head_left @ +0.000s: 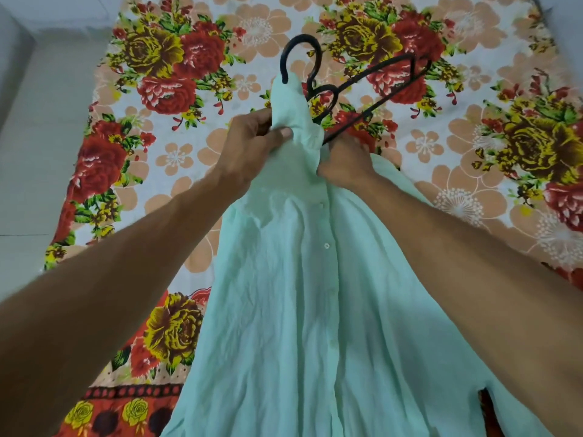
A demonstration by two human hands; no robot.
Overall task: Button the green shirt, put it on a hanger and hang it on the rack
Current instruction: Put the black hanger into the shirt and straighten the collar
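Fitting the hanger into the buttoned green shirt

Over the floral bedsheet [195, 159], left hand [249, 146] pinched the green shirt [303, 294] collar; right hand [344, 165] gripped fabric beside the black hanger [372, 89], which might slip out, half inserted.

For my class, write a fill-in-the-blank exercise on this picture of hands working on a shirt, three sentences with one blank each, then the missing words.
1. The hanger poking out at the collar is ____ in colour.
2. The green shirt is held up over a bedsheet printed with ____.
3. The left hand pinches the collar while the right hand grips the shirt beside it, so ____ hands are on the cloth.

Missing words: black; flowers; both
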